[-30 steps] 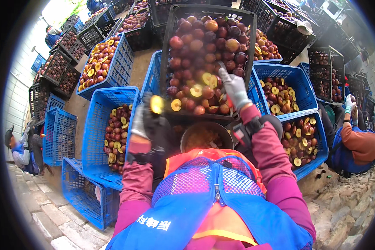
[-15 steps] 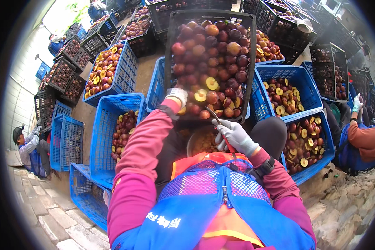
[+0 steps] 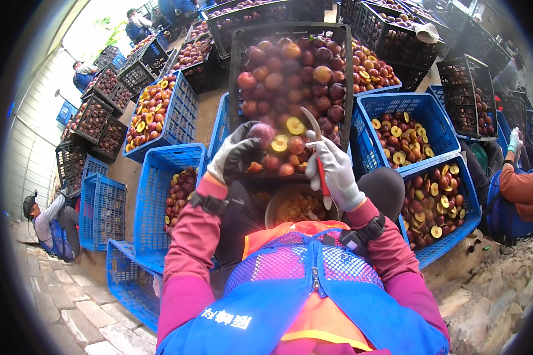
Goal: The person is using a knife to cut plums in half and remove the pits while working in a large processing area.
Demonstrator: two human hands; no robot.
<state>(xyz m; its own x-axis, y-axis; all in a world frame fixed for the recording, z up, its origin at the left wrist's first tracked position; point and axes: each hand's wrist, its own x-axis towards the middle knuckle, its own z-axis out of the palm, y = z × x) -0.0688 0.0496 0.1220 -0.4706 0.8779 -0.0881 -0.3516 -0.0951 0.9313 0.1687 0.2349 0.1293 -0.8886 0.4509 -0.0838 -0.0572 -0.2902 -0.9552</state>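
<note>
Pinching a plum [image 3: 263, 135] over the near end of the black crate [image 3: 348, 89] with your left hand [image 3: 234, 152], you grasp a hooked, red-handled knife [image 3: 323, 180] in your right hand [image 3: 340, 177]. Halved plums [image 3: 436, 231] already lie in the blue crates [image 3: 151, 201] around you; many whole plums [image 3: 323, 74] in the black crate remain uncut. The held plum looks whole, though blur limits certainty.
</note>
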